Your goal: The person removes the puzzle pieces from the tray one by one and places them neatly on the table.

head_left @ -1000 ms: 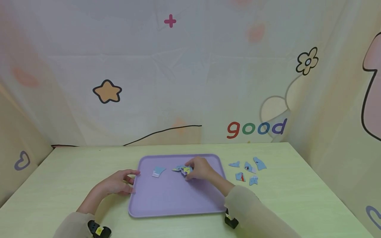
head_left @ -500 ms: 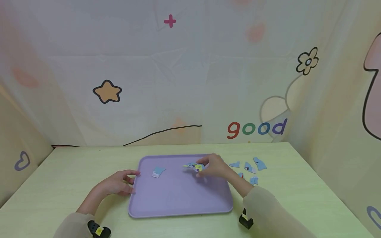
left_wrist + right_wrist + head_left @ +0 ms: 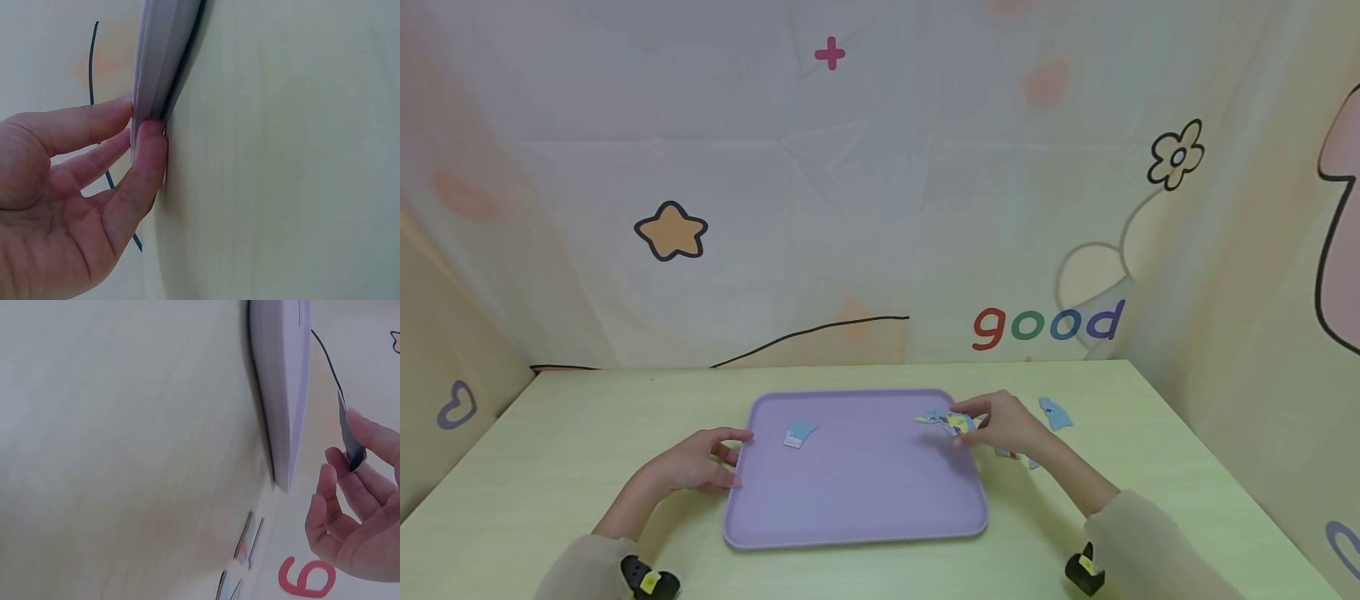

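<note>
My right hand [image 3: 1002, 421] pinches a blue-and-yellow printed puzzle piece [image 3: 957, 423] between thumb and fingers. The piece is raised over the right rim of the purple tray [image 3: 850, 500]. In the right wrist view that piece [image 3: 351, 434] shows edge-on and dark, beside the tray's outer wall [image 3: 281, 394]. My left hand [image 3: 694, 461] holds the tray's left edge; in the left wrist view its thumb and fingers [image 3: 150, 150] meet around the rim [image 3: 164, 56]. A light-blue and white puzzle piece [image 3: 800, 433] lies on the tray, left of its middle.
Right of the tray, loose puzzle pieces lie on the pale wooden table [image 3: 647, 400]. One blue piece [image 3: 1056, 413] shows fully; others, including a red-marked one [image 3: 1007, 453], are partly hidden by my right hand and forearm. A printed curtain [image 3: 880, 208] stands behind.
My right hand has lifted the blue-and-yellow puzzle piece from mid-tray and carried it right to the tray's right rim. My left hand and the light-blue piece have stayed put.
</note>
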`<state>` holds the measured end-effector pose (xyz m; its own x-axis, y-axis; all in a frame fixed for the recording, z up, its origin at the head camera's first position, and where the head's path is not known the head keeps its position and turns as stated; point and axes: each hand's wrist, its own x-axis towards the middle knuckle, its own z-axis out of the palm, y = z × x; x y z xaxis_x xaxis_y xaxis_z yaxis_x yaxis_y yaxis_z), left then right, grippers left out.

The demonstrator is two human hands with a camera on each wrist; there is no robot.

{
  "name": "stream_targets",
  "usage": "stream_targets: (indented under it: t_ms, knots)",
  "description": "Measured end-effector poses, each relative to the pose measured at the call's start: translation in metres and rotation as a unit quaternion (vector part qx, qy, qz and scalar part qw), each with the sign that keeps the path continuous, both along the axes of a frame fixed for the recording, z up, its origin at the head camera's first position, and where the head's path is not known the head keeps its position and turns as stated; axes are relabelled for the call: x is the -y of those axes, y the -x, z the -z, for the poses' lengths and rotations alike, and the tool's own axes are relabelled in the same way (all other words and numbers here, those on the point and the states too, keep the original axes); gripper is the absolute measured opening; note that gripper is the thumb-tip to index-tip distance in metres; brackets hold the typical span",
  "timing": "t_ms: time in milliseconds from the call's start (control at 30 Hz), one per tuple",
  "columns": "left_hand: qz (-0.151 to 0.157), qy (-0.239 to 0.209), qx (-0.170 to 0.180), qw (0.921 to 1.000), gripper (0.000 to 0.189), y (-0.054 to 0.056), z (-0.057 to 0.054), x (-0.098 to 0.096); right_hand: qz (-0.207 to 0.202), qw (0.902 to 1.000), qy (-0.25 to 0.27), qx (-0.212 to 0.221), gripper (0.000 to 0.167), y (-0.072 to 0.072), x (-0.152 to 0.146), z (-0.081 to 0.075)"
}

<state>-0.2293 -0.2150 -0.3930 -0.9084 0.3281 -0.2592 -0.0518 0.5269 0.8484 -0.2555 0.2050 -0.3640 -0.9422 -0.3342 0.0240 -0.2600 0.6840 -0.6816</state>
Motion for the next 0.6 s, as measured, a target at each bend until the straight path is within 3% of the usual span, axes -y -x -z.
stream_targets:
  t_ms: [233,600]
  knots:
    - [-0.001,0.002,0.001,1.0000,0.065,-0.001,-0.001,0.001,0.004,0.9996,0.018,0.023,0.048,-0.013,-0.027,-0.001]
    - [-0.006,0.007,0.003,1.0000,0.065,0.000,-0.001,0.001,0.000,0.9997,-0.022,0.010,0.049,-0.036,-0.063,0.002]
